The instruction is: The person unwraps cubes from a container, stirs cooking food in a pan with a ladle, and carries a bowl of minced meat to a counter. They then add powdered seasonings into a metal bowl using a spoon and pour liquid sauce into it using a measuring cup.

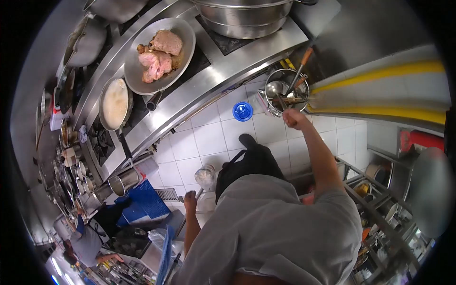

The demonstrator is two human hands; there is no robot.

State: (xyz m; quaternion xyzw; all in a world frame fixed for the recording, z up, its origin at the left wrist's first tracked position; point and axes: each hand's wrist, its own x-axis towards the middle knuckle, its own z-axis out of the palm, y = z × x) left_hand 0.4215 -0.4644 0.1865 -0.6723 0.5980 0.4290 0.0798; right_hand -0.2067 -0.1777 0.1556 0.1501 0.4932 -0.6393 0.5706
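My right hand (pixel 295 118) is closed round the handle of a ladle (pixel 274 89). The ladle's round bowl lies inside a metal pot (pixel 308 90) that holds several utensils. One of them, with an orange-brown handle (pixel 307 56), leans out over the pot's rim. My left hand (pixel 190 202) is low at my other side, its fingers curled. A short grey bar (pixel 199 192) shows beside it; I cannot make out whether the hand grips it. Close to that hand is a clear, plastic-looking container (pixel 205 176).
On the steel stove (pixel 228 78), one pan (pixel 186 28) has browned meat (pixel 161 54) and another pan (pixel 102 111) holds pale liquid. A large steamer pot (pixel 247 21) stands farther along. A blue round object (pixel 242 111) is on the tiles. Another person (pixel 88 240) works at far left.
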